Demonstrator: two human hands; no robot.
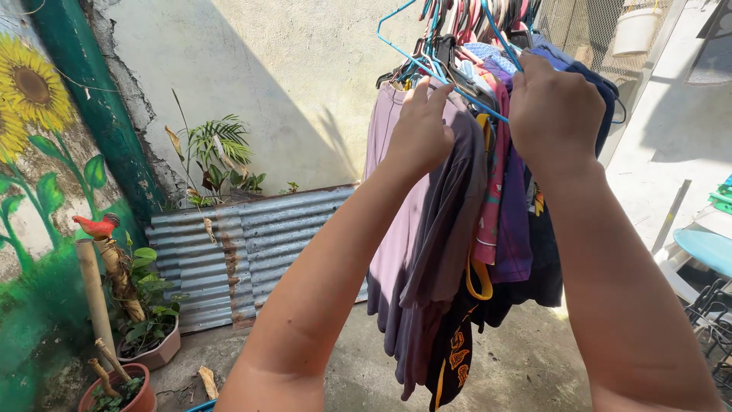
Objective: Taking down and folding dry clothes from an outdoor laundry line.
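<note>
Both bare arms are raised toward a crowded bunch of garments hung on thin wire and plastic hangers (446, 72) near the top of the view. The left hand (418, 130) is laid against the shoulder of a grey-brown short-sleeved shirt (446, 229), its fingers curled over the fabric just under a light blue wire hanger (427, 57); whether the cloth is actually pinched cannot be told from this angle. The right hand (554, 114) is clenched around the top of a dark navy garment (545, 259) at the right side of the bunch, the knuckles turned toward the camera.

Between the two hands are hung a pink patterned garment (488, 206) and a purple shirt (515, 221). A pale lilac shirt (393, 244) is hung at the left edge, touching the grey-brown one, and a black garment with yellow print (457, 351) is seen lowest in the bunch.

Behind, a sheet of corrugated grey metal (252, 252) is leaned against a plastered wall (282, 69). At the left, a mural of sunflowers (30, 84) is painted, and potted green plants (149, 320) are set on the concrete ground (518, 366) below it. A white bucket (634, 29) is hung at the upper right.
</note>
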